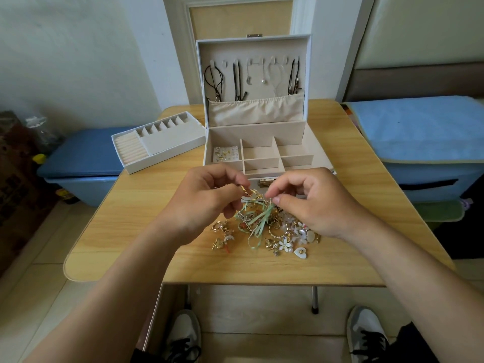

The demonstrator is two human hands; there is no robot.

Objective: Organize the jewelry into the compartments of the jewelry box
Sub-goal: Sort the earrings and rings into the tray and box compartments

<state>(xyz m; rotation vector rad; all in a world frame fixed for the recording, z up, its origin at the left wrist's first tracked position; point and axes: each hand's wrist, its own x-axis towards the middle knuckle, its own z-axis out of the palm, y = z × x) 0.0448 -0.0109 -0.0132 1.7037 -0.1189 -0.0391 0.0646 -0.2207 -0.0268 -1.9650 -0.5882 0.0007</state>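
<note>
An open beige jewelry box [296, 128] stands at the back of the wooden table, necklaces [239, 79] hanging in its raised lid. Its left compartment holds a card of small earrings [226, 154]; the other compartments look bare. In front of the box lies a tangled pile of jewelry [277, 231] with gold pieces, white flowers and a heart. Above the pile my left hand [207, 200] pinches a gold hoop earring [252, 193]. My right hand [309, 200] pinches a pale green ribbon piece [259, 221] that trails down into the pile.
The box's removable tray [159, 142], with ring rolls and small slots, sits at the table's back left. Blue storage bins stand on the floor at left [83, 163] and right [424, 142]. The wooden table [125, 231] ends near my shoes.
</note>
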